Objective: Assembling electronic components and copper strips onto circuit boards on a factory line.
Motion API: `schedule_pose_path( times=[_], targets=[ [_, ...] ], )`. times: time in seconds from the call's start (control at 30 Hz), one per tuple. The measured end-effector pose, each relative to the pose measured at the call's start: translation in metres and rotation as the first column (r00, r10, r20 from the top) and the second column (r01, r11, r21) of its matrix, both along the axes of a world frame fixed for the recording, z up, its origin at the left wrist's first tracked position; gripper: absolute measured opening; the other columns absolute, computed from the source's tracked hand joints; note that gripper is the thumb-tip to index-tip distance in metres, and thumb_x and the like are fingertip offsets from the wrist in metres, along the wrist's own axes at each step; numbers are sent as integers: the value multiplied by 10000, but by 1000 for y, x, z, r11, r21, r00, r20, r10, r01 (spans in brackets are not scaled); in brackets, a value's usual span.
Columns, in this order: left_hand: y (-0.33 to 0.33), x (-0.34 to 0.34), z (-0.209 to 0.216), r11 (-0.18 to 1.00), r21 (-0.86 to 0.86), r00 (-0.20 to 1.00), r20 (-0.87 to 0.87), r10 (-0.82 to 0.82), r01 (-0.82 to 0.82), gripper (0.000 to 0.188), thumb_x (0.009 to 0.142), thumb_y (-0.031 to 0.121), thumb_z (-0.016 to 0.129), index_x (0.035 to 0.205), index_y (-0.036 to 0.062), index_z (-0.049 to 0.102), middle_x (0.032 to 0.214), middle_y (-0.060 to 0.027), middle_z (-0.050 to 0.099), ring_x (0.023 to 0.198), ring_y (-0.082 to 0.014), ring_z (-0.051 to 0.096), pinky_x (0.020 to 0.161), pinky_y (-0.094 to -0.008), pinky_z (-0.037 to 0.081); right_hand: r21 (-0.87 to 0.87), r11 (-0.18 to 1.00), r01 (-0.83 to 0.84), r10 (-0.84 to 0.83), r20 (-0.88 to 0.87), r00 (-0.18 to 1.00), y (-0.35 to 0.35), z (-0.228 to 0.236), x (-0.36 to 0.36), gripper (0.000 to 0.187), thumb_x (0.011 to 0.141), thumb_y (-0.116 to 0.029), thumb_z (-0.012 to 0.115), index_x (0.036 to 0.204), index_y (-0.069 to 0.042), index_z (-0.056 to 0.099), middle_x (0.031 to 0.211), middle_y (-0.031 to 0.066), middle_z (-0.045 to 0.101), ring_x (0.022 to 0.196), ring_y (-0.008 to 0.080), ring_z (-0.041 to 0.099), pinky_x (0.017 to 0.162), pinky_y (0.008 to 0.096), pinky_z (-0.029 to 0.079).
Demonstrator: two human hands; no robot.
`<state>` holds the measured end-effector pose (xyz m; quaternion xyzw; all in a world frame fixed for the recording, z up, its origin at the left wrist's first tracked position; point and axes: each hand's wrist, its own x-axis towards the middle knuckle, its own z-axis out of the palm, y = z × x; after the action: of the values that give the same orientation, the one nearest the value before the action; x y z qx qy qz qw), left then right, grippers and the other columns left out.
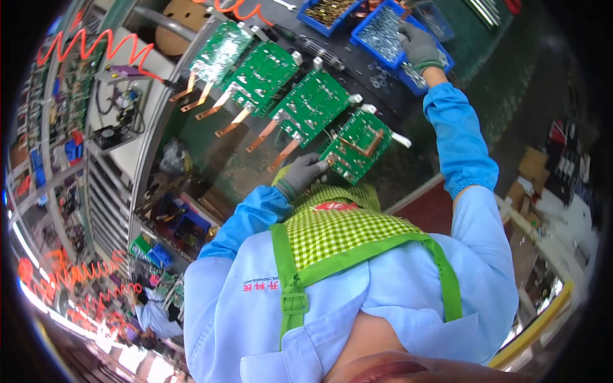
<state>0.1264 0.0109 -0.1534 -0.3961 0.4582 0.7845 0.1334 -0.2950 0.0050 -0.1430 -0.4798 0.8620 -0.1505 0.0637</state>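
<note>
My left hand (303, 173), in a grey glove, has its fingers closed on the left corner of the nearest green circuit board (350, 159). Copper strips (373, 144) lie across that board, and white blocks stick out at its edge. My right hand (420, 48), gloved too, reaches over a blue bin (355, 39) of small silver screws (381, 35). Its fingers are bent down at the screws, and whatever is between them is hidden. Three more circuit boards (311, 105) lie in a slanted row to the left, with copper strips (262, 135) jutting toward me.
Another blue bin (325, 16) holds brass-coloured parts. Loose washers (378, 80) lie on the dark bench beside a power screwdriver (319, 51). An orange coiled hose (96, 48) hangs at the left, near a metal frame edge (153, 121). Cardboard boxes (533, 169) stand at the right.
</note>
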Motion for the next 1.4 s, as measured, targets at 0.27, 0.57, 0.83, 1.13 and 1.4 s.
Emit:
schedule_pose_path(
  times=[0.27,0.57,0.83,1.13,1.4],
  targets=[
    [-17,-1,-4,980,139,987,-93,-130,143,174,902,203,501,926,40,559,694,3,556,549,-45,479,493,-169,385,-270,962,32,118,521,845,111,112,240,184,792,-155,616,933,-37,622,848,96,626,776,204,616,726,309,480],
    [-12,-1,-14,973,173,978,-170,-124,153,142,884,171,509,923,40,549,728,-25,564,529,-50,479,482,-171,408,-189,968,163,-59,463,884,119,18,320,149,784,-154,590,903,-66,605,874,124,607,806,298,593,699,374,473],
    [-11,2,-13,981,179,974,-225,-33,74,160,856,140,531,936,5,562,747,-64,595,571,-101,537,492,-204,422,-152,974,169,-106,357,928,114,9,323,131,778,-197,588,883,-120,606,929,118,558,821,314,575,686,397,473],
    [-9,1,-10,961,275,979,-190,78,-23,148,823,69,542,939,-23,547,774,-109,606,613,-128,565,501,-217,455,-189,980,66,-27,203,979,129,12,317,158,799,-174,580,924,-78,598,917,98,608,842,284,587,718,355,483],
    [-9,6,-14,971,239,978,-197,62,-14,108,819,75,539,873,-15,564,737,-94,608,601,-113,552,481,-212,443,-212,976,-57,94,169,981,127,12,318,131,781,-210,596,870,-116,616,892,58,584,795,258,592,662,366,486]
  ],
)
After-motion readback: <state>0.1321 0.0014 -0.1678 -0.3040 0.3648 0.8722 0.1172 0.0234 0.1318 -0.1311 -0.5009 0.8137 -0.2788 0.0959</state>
